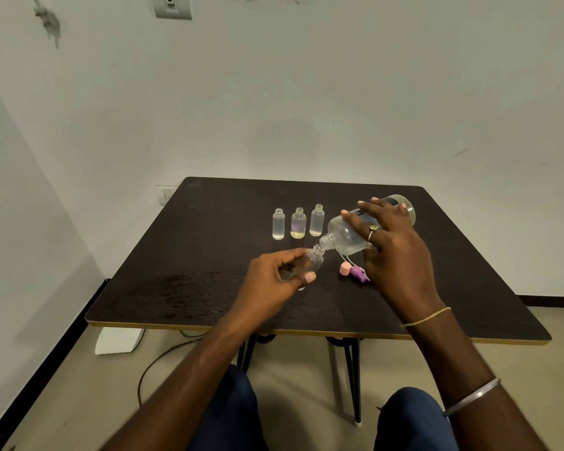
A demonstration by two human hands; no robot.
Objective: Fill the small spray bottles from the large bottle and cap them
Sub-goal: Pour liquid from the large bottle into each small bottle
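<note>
Table (209, 255), large bottle (342, 234) tilted over small bottle (315, 260)

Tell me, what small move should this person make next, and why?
Probably tip the large bottle slightly further. The right hand holds it tilted, its mouth just above the open neck of the small bottle that the left hand grips, and that bottle looks nearly empty. No stream shows.
</note>
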